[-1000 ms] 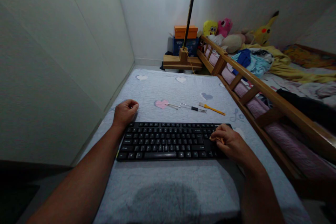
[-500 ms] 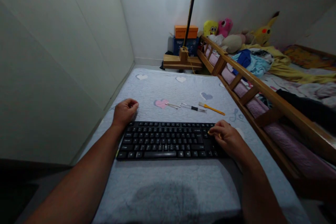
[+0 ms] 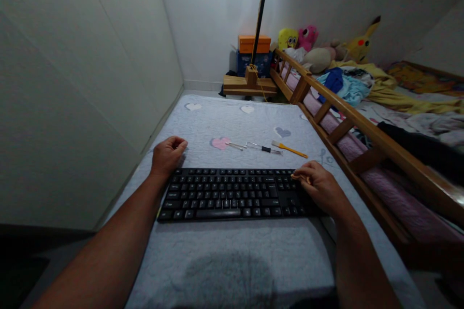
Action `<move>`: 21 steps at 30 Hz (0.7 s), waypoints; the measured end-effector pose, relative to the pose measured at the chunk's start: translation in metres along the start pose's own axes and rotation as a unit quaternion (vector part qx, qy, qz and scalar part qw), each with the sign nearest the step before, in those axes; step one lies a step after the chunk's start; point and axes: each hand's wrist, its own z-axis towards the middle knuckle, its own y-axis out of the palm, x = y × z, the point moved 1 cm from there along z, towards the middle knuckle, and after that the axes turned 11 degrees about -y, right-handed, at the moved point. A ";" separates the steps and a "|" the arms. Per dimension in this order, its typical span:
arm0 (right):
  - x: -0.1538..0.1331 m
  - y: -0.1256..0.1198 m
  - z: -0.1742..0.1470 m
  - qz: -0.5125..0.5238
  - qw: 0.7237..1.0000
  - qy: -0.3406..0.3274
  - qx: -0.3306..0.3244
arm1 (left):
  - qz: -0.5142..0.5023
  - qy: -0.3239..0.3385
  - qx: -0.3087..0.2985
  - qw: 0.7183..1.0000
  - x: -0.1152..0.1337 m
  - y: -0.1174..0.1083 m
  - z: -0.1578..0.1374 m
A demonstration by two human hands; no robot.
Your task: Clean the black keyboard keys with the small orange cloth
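A black full-size keyboard [image 3: 223, 194] lies flat on the pale blue quilted cover, its long side facing me. My left hand [image 3: 168, 153] rests at its far left corner, fingers curled in and thumb against the forefinger; the inside of that hand is hidden. Over the right-hand keys, my right hand [image 3: 315, 183] is closed on a small tan piece, perhaps cloth, whose edge shows at the fingertips. Beyond the keyboard lie thin white swabs [image 3: 236, 146], a wire tool with a black grip [image 3: 266, 149] and a brush with a yellow handle [image 3: 293, 149].
A wooden bed rail [image 3: 348, 111] runs along the right side, with clothes and plush toys behind it. The far end has a wooden stand [image 3: 250, 84] with a dark pole, near an orange box [image 3: 254, 44]. A pale panel [image 3: 90, 82] borders the left.
My right hand has slid a little to the right and away from me over the keys, still closed on the tan piece. My left hand stays at the keyboard's corner.
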 end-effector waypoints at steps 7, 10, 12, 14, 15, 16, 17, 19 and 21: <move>0.002 0.007 -0.003 0.002 1.000 0.003 -0.014 | 0.014 0.007 -0.001 1.000 0.004 -0.001 0.000; 0.001 0.004 -0.008 0.008 0.999 -0.002 -0.038 | 0.017 0.008 0.000 1.000 0.005 0.000 0.000; -0.001 0.001 -0.011 0.011 0.999 -0.004 -0.052 | 0.020 0.007 0.000 1.000 0.005 0.000 -0.001; -0.003 0.000 -0.011 0.011 0.998 -0.005 -0.057 | 0.024 0.006 -0.001 1.000 0.006 0.000 -0.001; -0.003 0.000 -0.010 0.009 0.998 -0.005 -0.055 | 0.026 0.008 0.000 1.000 0.006 -0.001 -0.001; -0.004 0.000 -0.008 0.005 0.999 -0.005 -0.048 | 0.027 0.010 0.001 1.000 0.006 -0.001 -0.002; -0.004 0.001 -0.006 0.001 0.999 -0.004 -0.039 | 0.028 0.012 0.002 1.000 0.007 -0.001 -0.002; -0.003 0.004 -0.003 -0.010 1.000 -0.002 -0.019 | 0.028 0.015 0.004 0.999 0.007 -0.001 -0.002; -0.001 0.006 -0.003 -0.016 1.000 -0.001 -0.011 | 0.025 0.016 0.003 1.000 0.005 -0.001 -0.001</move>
